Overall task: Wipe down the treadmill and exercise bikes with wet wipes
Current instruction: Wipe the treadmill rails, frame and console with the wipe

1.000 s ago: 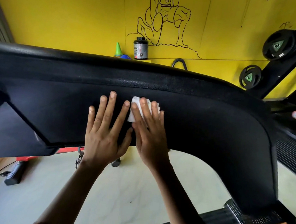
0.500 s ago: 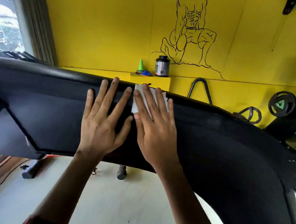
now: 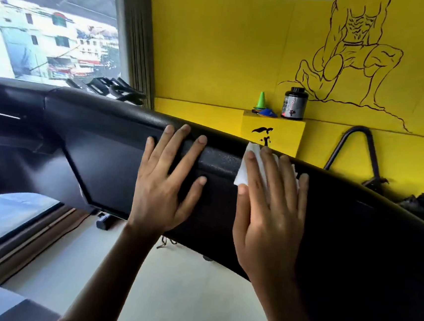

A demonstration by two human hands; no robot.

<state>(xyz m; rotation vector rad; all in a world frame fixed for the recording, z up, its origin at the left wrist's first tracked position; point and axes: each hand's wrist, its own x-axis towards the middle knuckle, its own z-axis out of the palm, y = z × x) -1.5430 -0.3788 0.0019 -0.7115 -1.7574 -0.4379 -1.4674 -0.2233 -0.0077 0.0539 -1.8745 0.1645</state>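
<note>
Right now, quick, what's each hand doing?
Left hand: open, fingers spread flat on the black plastic treadmill console, holding nothing.
Right hand: open, straight fingers pressing the white wet wipe against that console.

White wet wipe (image 3: 252,164) flat on black textured treadmill console (image 3: 118,156), near its upper edge

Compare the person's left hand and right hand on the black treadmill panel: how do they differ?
The right hand presses a white wipe against the treadmill panel; the left hand rests bare on it. The left hand's fingers are splayed wide; the right hand's lie closer together. Both hands are flat, fingers straight, fingertips near the panel's top edge.
</note>
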